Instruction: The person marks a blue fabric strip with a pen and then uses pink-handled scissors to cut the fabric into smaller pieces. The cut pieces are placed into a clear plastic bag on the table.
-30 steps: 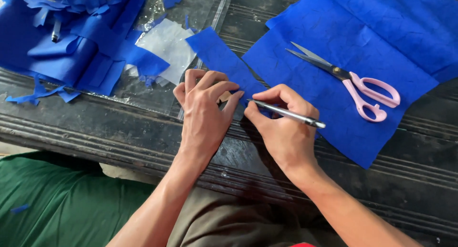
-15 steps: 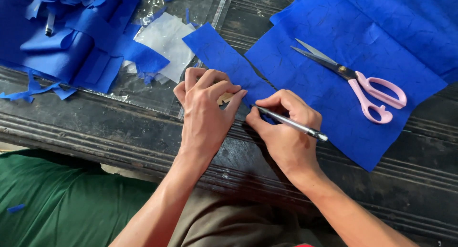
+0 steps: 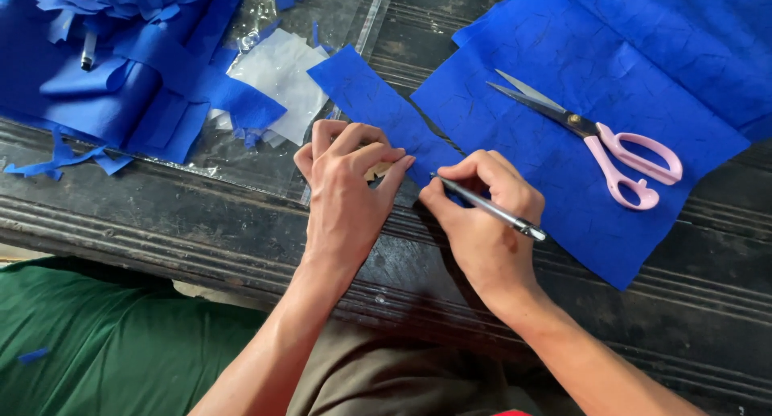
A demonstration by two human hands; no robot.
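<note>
Blue fabric strip [image 3: 378,110] lies on the dark ridged counter [image 3: 161,223], running from the clear plastic bag [image 3: 322,30] toward the two hands. The left hand [image 3: 346,191] presses flat on the near end of the strip, its fingers close together over a small tan piece [image 3: 376,172] that is mostly hidden, so I cannot tell what it is. The right hand [image 3: 482,223] holds a thin silver pen [image 3: 490,209], its fingers pinched narrow near the tip, which touches the strip just beside the left fingertips. To do this marking well, I think the left hand should keep the strip and the tan piece from sliding, and the pen should follow the edge closely with light pressure, because the cloth wrinkles easily. Pink-handled scissors [image 3: 595,139] rest open on the large blue sheet [image 3: 611,78] at the right. The transparent bag lies flat at the top with white pieces [image 3: 281,78] on it, beside a heap of blue offcuts [image 3: 121,62]; no label is readable.
</note>
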